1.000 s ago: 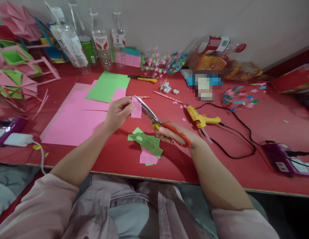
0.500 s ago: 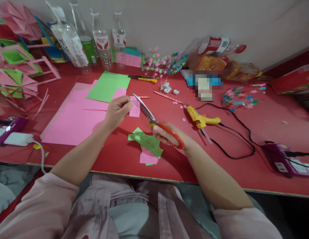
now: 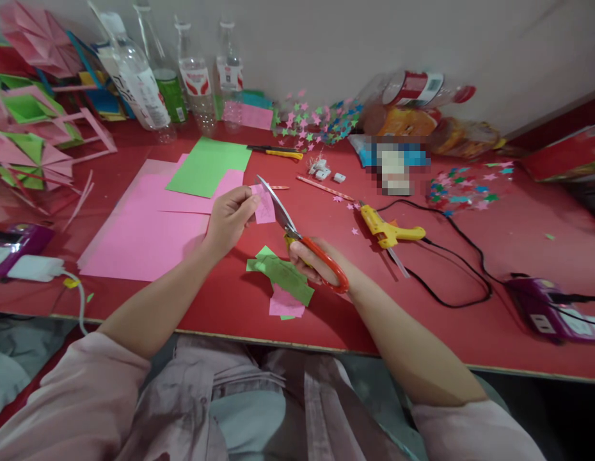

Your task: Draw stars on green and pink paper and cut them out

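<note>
Between thumb and fingers, my left hand point(image 3: 234, 216) pinches a small pink piece of paper point(image 3: 265, 206) above the table. Faint drawn lines show on that piece. My right hand point(image 3: 313, 256) grips orange-handled scissors point(image 3: 327, 261), whose blades point up and left, close by the paper's right edge. Whether the blades touch the paper I cannot tell. Below the hands lie several green paper cutouts point(image 3: 284, 276), with a pink paper scrap point(image 3: 286, 301) partly under them.
Large pink sheets point(image 3: 134, 224) and a green sheet point(image 3: 206, 168) lie at left. A yellow glue gun point(image 3: 391, 232) with its black cord rests at right. Behind are a yellow utility knife point(image 3: 278, 152), a striped pencil point(image 3: 325, 187) and plastic bottles point(image 3: 196, 80). A purple power strip point(image 3: 549, 307) sits at far right.
The pink piece has turned and shifted slightly right in my left hand, which moved a little to the right. The scissors have moved slightly left, nearer the paper.
</note>
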A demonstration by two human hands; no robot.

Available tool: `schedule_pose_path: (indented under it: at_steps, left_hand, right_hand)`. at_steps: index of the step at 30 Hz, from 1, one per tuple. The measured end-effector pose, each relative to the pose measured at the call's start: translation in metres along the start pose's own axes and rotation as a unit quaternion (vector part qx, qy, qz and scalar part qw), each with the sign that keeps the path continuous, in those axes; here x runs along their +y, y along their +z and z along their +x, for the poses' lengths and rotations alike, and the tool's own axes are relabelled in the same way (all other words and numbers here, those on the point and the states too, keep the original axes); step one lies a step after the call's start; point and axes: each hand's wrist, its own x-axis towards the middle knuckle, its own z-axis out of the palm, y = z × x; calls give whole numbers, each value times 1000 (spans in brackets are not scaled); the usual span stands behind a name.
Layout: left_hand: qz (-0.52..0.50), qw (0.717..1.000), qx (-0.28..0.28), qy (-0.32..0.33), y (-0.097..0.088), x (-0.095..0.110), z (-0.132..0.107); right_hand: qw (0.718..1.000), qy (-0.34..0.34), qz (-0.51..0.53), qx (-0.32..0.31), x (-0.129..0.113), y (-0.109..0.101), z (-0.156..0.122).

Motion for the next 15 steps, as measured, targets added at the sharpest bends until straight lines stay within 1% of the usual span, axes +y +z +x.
schedule_pose_path:
  at_steps: [6, 15]
  left_hand:
    - [-9, 1000, -4, 3, 0, -3, 0]
    - [-20, 1000, 3, -22, 1, -2, -1]
  right_hand:
    - [1000, -17, 12, 2, -1, 3, 0]
    - [1000, -14, 19, 18, -2, 8, 0]
